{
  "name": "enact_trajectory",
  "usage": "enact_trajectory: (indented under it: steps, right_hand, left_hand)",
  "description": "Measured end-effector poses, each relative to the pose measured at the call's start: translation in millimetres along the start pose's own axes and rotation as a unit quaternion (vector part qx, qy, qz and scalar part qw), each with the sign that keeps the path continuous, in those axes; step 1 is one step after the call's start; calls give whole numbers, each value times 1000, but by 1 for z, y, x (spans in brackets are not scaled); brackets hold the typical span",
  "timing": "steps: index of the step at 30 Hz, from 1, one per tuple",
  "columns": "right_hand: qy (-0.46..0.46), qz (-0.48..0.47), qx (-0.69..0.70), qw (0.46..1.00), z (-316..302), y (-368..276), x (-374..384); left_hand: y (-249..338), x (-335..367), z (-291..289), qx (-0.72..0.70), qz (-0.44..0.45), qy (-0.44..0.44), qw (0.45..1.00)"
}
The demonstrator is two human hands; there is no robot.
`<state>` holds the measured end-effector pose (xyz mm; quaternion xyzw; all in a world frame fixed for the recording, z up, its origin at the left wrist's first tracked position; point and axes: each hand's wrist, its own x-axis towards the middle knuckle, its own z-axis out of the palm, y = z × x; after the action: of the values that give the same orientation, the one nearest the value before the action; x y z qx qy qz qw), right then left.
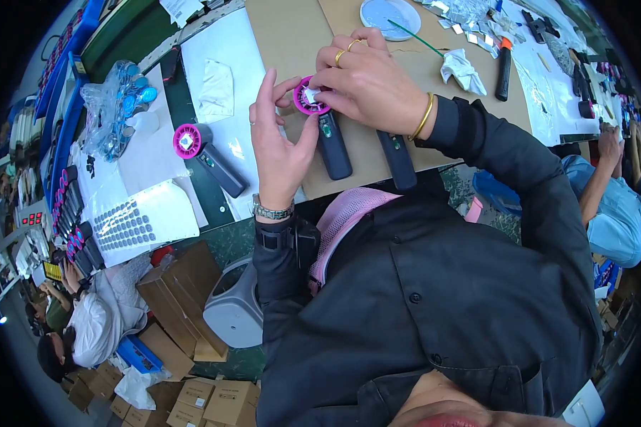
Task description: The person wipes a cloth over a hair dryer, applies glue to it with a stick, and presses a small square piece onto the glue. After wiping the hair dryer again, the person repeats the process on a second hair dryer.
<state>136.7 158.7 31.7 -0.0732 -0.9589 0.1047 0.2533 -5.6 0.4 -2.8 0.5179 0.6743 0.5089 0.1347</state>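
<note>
A small handheld fan with a magenta ring and dark grey handle [335, 154] lies on brown cardboard, handle toward me. My left hand [281, 153] is closed about its round head, thumb on one side and fingers on the other. Over the fan's hub, my right hand [377, 85] pinches a small white piece [311, 94], its fingertips partly hiding it. A second dark fan [397, 162] lies just right of the held one, its head hidden under my right hand. Left of my left hand rests another magenta-ringed fan [222, 171] with a whitish square at its hub.
A shallow white dish [390, 20] with a green stick across its rim sits at the back, near a crumpled white cloth [464, 70]. An orange-and-black tool [503, 70] lies right. On the left are bagged blue parts [117, 107] and a sheet of grey stickers [146, 217]. Co-workers sit both sides.
</note>
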Motion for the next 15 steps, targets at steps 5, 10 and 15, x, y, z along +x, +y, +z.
enact_trajectory:
  steps: [5, 10, 15]
  right_hand:
    - [-47, -20, -117, 992, -7, -12, 6]
    - [-50, -113, -107, 987, -6, -16, 6]
    - [-62, -130, -36, 989, -3, -16, 7]
  left_hand:
    - [3, 0, 0, 18, 10, -1, 1000]
    - [6, 2, -3, 25, 1, -7, 1000]
    - [5, 1, -3, 45, 8, -14, 999]
